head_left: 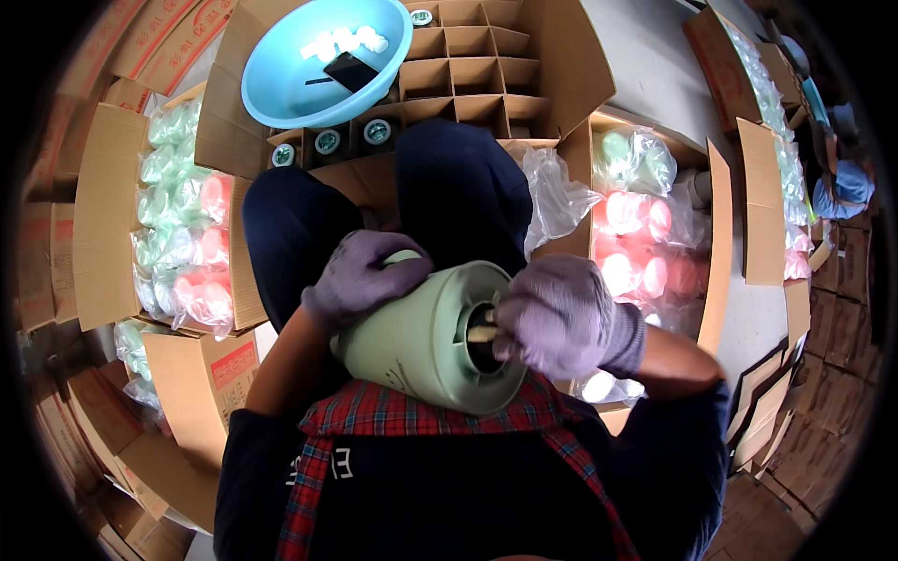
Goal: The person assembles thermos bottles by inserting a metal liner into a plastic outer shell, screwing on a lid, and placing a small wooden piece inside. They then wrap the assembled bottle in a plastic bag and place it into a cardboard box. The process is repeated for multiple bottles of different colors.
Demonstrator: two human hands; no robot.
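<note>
A pale green plastic jug (pixel 407 346), like a thermos jug body, lies tilted across my lap with its round open end toward the right. My left hand (pixel 369 271), in a grey-purple glove, is closed around the jug's handle (pixel 402 256). My right hand (pixel 559 313), gloved the same way, is at the dark hole in the jug's end. Its fingers are bent together and partly inside the hole, with pale tips showing there. Whatever they pinch is hidden. A red plaid apron (pixel 421 411) lies under the jug.
Ahead, a light blue basin (pixel 271 89) holding white caps (pixel 341 42) and a black phone (pixel 351 72) rests on a divided carton (pixel 477 77). Silvery-topped pieces (pixel 377 132) stand in some cells. Cartons of bagged green and pink parts flank me. A person (pixel 842 187) is far right.
</note>
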